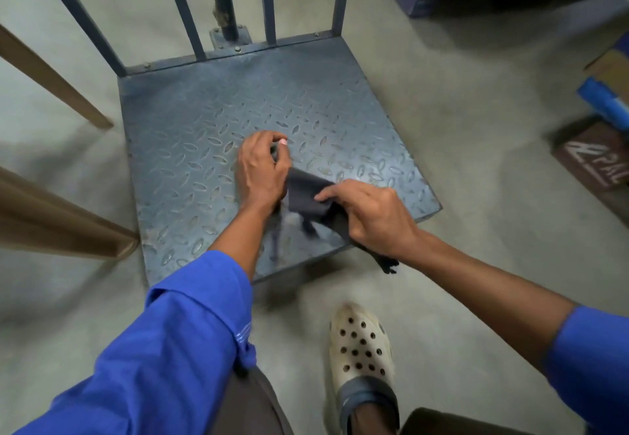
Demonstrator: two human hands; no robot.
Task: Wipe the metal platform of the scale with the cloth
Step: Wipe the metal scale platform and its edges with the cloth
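Concrete floor surrounds the platform. Our left hand and right hand grip the cloth; we should press it flat.

We see the scale's metal platform as a square, blue-grey plate embossed with a diamond-tread pattern, lying flat, scuffed, with a paler dusty band along its far edge. The cloth is a dark grey, crumpled piece stretched over the platform's near right quarter, 1 end pinched in our left hand above the platform's middle and the other bunched in our right hand above its near right edge. A frayed tail hangs below that hand, just past the platform's near edge, and we cannot tell whether the blurred lower fold touches the platform.
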